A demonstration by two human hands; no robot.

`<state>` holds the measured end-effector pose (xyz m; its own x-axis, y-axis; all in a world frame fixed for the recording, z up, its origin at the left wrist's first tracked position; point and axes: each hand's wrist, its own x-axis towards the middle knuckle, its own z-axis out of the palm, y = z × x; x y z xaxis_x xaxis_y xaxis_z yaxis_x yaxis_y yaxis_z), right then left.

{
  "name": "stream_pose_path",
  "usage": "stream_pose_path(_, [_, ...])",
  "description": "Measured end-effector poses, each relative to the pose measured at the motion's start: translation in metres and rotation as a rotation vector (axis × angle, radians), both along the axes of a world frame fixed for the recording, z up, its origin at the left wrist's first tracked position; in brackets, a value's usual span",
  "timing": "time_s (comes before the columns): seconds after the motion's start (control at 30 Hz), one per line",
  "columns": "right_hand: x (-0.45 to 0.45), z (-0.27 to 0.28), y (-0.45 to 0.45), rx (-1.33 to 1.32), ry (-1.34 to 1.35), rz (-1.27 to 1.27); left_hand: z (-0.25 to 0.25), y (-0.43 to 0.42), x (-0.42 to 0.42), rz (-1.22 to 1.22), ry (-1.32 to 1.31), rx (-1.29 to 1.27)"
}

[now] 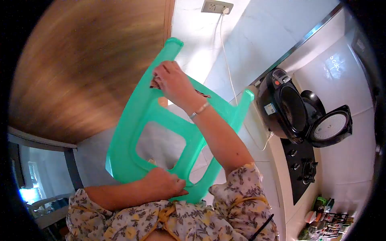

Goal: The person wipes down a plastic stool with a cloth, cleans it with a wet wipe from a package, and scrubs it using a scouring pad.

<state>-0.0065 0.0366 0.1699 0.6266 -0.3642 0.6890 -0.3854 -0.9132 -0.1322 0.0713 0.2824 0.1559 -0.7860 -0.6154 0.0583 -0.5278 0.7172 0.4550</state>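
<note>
R hand (171, 78) fwd w/ cloth (153, 84), L hand (165, 182) curled on stool (129, 120)

Smooth, satiny plastic stool (128, 130), crumpled cloth rag (154, 83), glossy plastic rice cooker (267, 94), wood-grained panel (92, 68), shiny wall tiles (277, 28)

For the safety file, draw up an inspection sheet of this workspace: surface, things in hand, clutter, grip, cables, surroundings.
Surface: tiled floor shows below; pale counter at right.
Things in hand: green plastic stool; brownish cloth, mostly hidden.
Clutter: small mixed items at the counter's lower right, too blurred to identify.
Grip: left hand closed on the stool's near side; right hand holds the cloth against its frame.
Cables: white cable hangs from a wall socket and runs down toward the rice cooker.
Surroundings: rice cooker open; black hob beyond it; wood-grain panel at left.
</note>
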Motion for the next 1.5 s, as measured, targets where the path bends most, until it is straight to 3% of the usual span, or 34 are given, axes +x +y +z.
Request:
stream_pose_path(0.1, [0.009,-0.001,0.001,0.033,-0.017,0.048,0.003,0.004,0.004,0.024,-0.023,-0.022])
stream_pose_path(0.17, [-0.003,-0.001,0.004,-0.07,0.12,0.025,0.004,0.008,0.006,0.061,-0.053,-0.028])
stream_pose_path(0.3, [-0.045,0.002,0.017,0.029,0.312,-0.09,-0.002,0.01,0.013,0.085,-0.002,-0.033])
stream_pose_path(0.4, [-0.093,-0.019,0.034,0.108,0.15,-0.118,-0.004,0.007,0.013,0.085,-0.063,-0.021])
stream_pose_path(0.47, [-0.131,-0.041,0.048,0.253,0.026,-0.281,-0.004,0.002,0.015,0.113,-0.176,0.009])
stream_pose_path(0.6, [-0.169,-0.062,0.077,0.39,-0.154,-0.459,-0.004,-0.003,0.019,0.138,-0.134,-0.033])
stream_pose_path(0.67, [-0.175,-0.067,0.078,0.455,-0.431,-0.538,-0.006,-0.005,0.02,0.154,-0.058,-0.049])
stream_pose_path(0.8, [-0.184,-0.076,0.024,0.397,-0.688,-0.679,-0.001,-0.016,0.027,0.106,-0.106,0.013])
stream_pose_path(0.87, [-0.184,-0.108,0.0,0.487,-0.996,-0.614,-0.005,-0.02,0.03,0.146,-0.055,0.018])
stream_pose_path(0.9, [-0.177,-0.098,0.01,0.487,-1.011,-0.618,-0.007,-0.02,0.031,0.138,-0.068,0.015])
stream_pose_path(0.97, [-0.157,-0.086,0.042,0.928,-1.058,-0.578,-0.018,-0.026,0.04,0.199,-0.026,0.035])
stream_pose_path(1.03, [-0.141,-0.116,0.077,0.763,-0.826,-0.334,-0.037,-0.026,0.053,0.287,0.025,0.089])
stream_pose_path(1.1, [-0.117,-0.101,0.131,0.694,-0.718,-0.249,-0.051,-0.026,0.063,0.384,0.082,0.147])
stream_pose_path(1.17, [-0.105,-0.087,0.185,0.954,-0.754,-0.122,-0.057,-0.025,0.069,0.565,0.197,0.306])
stream_pose_path(1.27, [-0.1,-0.068,0.212,0.805,-0.681,-0.101,-0.048,-0.026,0.075,0.532,0.211,0.329])
stream_pose_path(1.37, [-0.095,-0.069,0.185,0.672,-0.703,-0.111,-0.041,-0.035,0.077,0.497,0.253,0.202])
stream_pose_path(1.5, [-0.1,-0.043,0.075,0.368,-0.755,-0.327,-0.024,-0.041,0.087,0.471,0.34,0.269])
